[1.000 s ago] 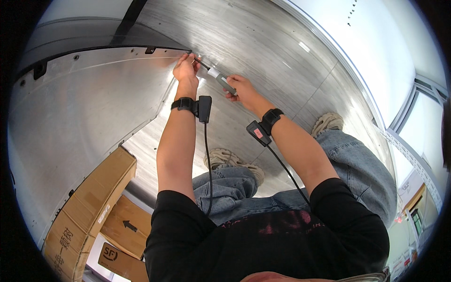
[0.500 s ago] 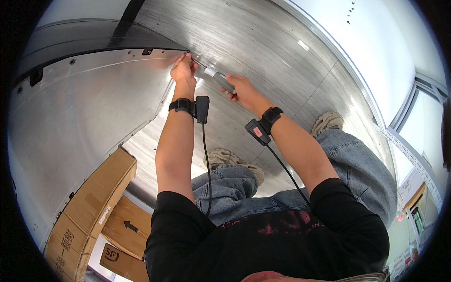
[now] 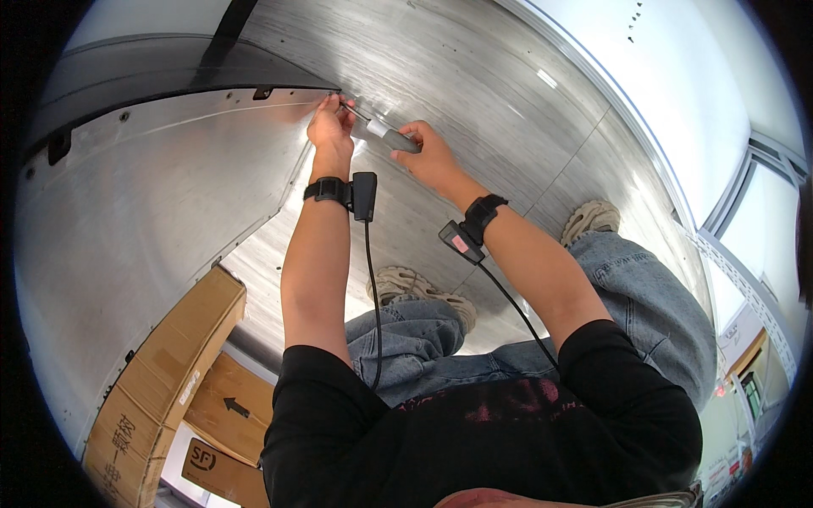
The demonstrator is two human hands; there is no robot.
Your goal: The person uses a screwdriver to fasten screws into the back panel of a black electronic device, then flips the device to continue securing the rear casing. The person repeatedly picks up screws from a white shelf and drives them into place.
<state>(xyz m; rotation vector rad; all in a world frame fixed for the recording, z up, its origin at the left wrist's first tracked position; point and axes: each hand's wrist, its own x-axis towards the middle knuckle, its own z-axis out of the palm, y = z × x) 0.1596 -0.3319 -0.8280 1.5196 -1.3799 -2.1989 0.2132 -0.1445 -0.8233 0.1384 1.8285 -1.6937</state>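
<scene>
My right hand [image 3: 430,157] is closed round the grey handle of a screwdriver [image 3: 381,129]. The screwdriver's thin metal shaft slants up and left to the far corner of a large metal panel [image 3: 161,203]. At that corner, my left hand [image 3: 330,127] has its fingers bent together beside the tip of the shaft. Whatever those fingers pinch is too small and hidden to make out. Small holes and dark slots run along the panel's upper edge, which meets a dark grey surface [image 3: 169,63].
Cardboard boxes [image 3: 169,356] stand at the lower left against the panel. Grey wood-look floor [image 3: 474,68] spreads beyond my hands. My shoes [image 3: 590,220] and jeans are below. A white wall [image 3: 669,93] curves along the right. Black cables [image 3: 373,296] hang from both wrist straps.
My right hand has turned on the screwdriver handle, its knuckles now higher and its fingers differently placed. My left hand has stayed nearly still at the panel's corner.
</scene>
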